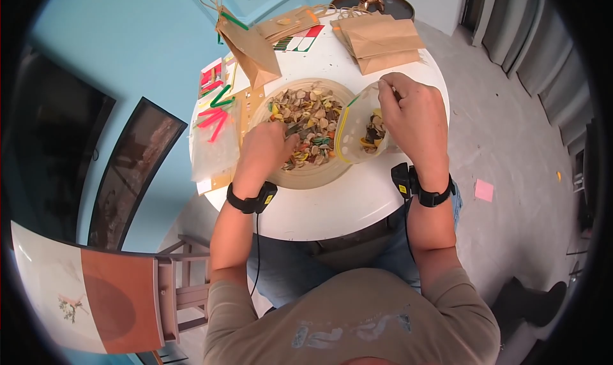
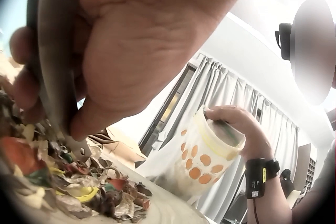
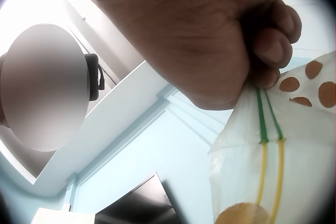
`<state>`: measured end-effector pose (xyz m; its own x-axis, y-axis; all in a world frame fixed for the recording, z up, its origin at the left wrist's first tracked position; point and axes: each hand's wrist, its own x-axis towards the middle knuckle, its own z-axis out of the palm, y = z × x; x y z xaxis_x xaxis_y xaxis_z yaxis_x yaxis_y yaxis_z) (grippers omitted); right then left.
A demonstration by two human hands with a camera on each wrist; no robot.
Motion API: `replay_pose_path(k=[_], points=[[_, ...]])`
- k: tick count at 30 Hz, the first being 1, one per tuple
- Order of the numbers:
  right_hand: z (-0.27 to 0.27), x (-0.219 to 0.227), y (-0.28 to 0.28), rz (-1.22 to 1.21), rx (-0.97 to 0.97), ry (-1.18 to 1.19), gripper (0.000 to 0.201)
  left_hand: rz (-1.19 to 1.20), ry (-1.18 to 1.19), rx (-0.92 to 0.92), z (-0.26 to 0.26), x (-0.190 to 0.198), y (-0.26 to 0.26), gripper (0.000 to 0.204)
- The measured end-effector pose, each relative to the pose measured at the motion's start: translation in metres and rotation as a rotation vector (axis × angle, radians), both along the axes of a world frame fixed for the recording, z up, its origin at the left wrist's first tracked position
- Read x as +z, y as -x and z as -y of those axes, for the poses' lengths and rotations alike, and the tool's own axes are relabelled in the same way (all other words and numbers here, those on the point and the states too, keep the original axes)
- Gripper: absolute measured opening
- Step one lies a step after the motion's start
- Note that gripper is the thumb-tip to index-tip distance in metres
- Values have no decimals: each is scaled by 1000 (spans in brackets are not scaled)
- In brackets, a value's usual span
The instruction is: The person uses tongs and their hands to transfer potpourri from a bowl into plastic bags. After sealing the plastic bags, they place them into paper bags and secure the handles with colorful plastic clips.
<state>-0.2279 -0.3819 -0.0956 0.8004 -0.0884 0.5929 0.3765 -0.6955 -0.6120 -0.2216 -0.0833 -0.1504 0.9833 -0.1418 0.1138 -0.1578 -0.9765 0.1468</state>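
Note:
A round beige tray (image 1: 306,185) holds a heap of mixed dried flakes (image 1: 313,116) in brown, yellow, orange and green, like potpourri. My left hand (image 1: 263,149) is low over the heap's left side, gripping a smooth grey utensil (image 2: 55,61); its working end is hidden, so I cannot tell its kind. At the tray's right edge, my right hand (image 1: 415,113) pinches the top of a clear zip bag (image 1: 348,138) with orange dots and a yellow-green zip strip. The bag's mouth tilts toward the tray. Some dark and yellow flakes (image 1: 373,132) lie inside it.
Flat brown paper bags (image 1: 380,39) are stacked at the back right of the white round table (image 1: 300,218). Another paper bag (image 1: 249,52) stands at the back left. Pink and green strips (image 1: 217,119) lie over clear bags (image 1: 214,151) on the left.

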Motion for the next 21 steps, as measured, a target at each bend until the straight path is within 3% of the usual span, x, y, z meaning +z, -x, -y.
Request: replay_pose_path(k=[16,21], points=[[2,-4,0,23,20,3,20,105,133,-22,-20,25,24,24],[0,-5,-1,23,26,9,21,134,214,19,-7,66,52,24]])
